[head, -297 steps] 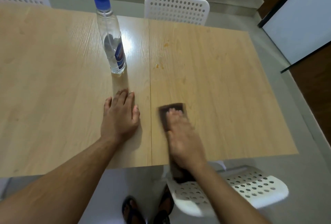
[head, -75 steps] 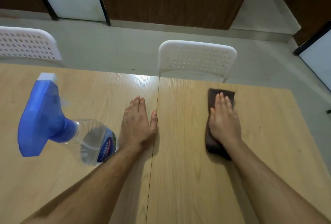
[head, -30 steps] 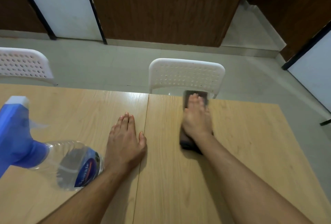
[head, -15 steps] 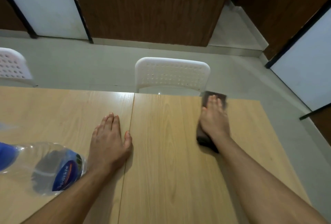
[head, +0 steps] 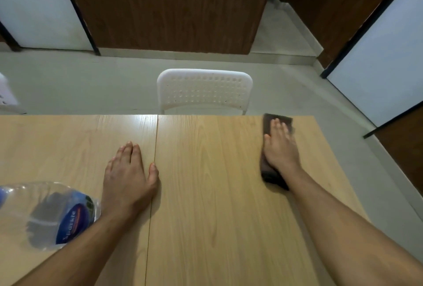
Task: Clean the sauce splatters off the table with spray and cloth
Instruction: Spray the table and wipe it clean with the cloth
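Observation:
My right hand [head: 280,146] lies flat with straight fingers on a dark brown folded cloth [head: 269,172], pressing it to the light wooden table [head: 206,194] near the far right corner. The cloth shows beyond my fingertips and beside my wrist. My left hand [head: 129,176] rests palm down, fingers straight, beside the seam between the two table halves. A clear spray bottle [head: 52,214] with a blue label stands at the lower left, just left of my left forearm; its spray head is out of view. I see no sauce marks on the visible wood.
A white perforated chair [head: 204,90] stands pushed against the far table edge. Part of another white chair [head: 6,93] shows at the far left. Grey floor, brown wooden panels and white panels lie beyond. The table's right edge runs close to my right arm.
My right hand has slid the cloth to the right along the far edge, from near the centre seam toward the right corner. My left hand has stayed flat in place.

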